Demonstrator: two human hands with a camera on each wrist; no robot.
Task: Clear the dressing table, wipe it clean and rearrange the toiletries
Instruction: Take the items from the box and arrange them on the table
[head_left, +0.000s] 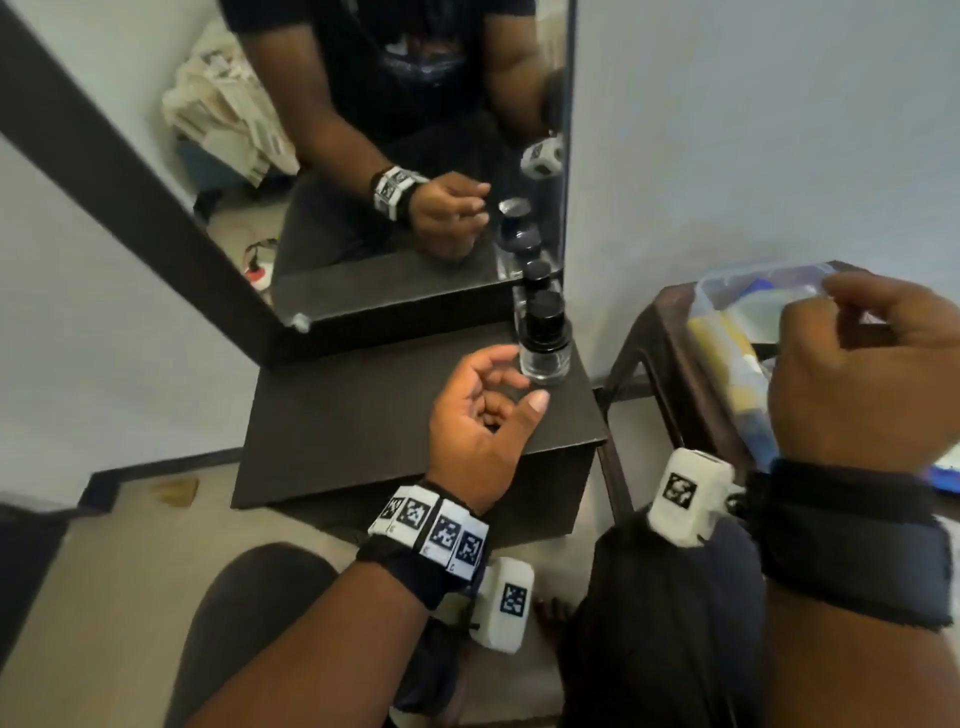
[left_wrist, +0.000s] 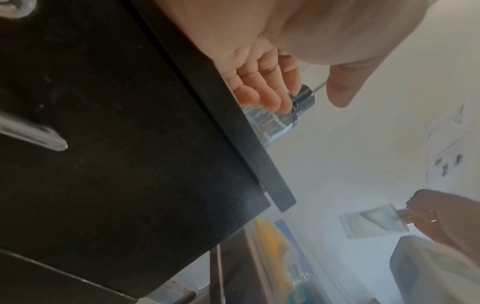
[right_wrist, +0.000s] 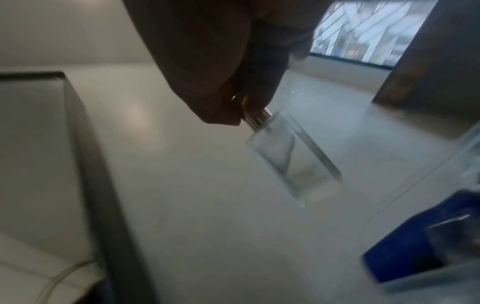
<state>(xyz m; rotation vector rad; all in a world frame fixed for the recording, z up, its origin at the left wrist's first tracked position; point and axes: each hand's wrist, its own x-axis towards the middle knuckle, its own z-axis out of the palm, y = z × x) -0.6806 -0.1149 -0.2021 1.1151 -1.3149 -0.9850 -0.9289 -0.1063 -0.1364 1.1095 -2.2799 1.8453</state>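
Head view: the left hand (head_left: 480, 410) lies over the dark bench (head_left: 363, 415), palm turned up, fingers loosely curved and holding nothing. Just beyond its fingertips stands a round glass bottle (head_left: 545, 343) with a black cap, upright at the far right corner of the bench; whether the fingertips touch it cannot be told. A second black-capped bottle (head_left: 537, 275) stands directly behind it, against the mirror (head_left: 363, 182). The right hand (head_left: 862, 374) is raised to the right of the bench, over a clear plastic box (head_left: 737, 312) resting on a dark stool (head_left: 670, 332); its fingers are curled, and what they hold is hidden here.

Left wrist view: the left hand (left_wrist: 262, 82) shows relaxed, part-bent fingers above the bench edge (left_wrist: 233, 133). The round glass bottle (left_wrist: 280, 121) stands just past the fingertips. Lower right, the right hand (left_wrist: 441, 216) pinches a flat clear bottle (left_wrist: 374, 222) by its neck.

Right wrist view: the right hand (right_wrist: 233, 72) grips the metal neck of the flat clear bottle (right_wrist: 293, 158) between thumb and fingers. The bottle hangs tilted below the hand. A blue item (right_wrist: 405, 246) lies lower right, blurred.
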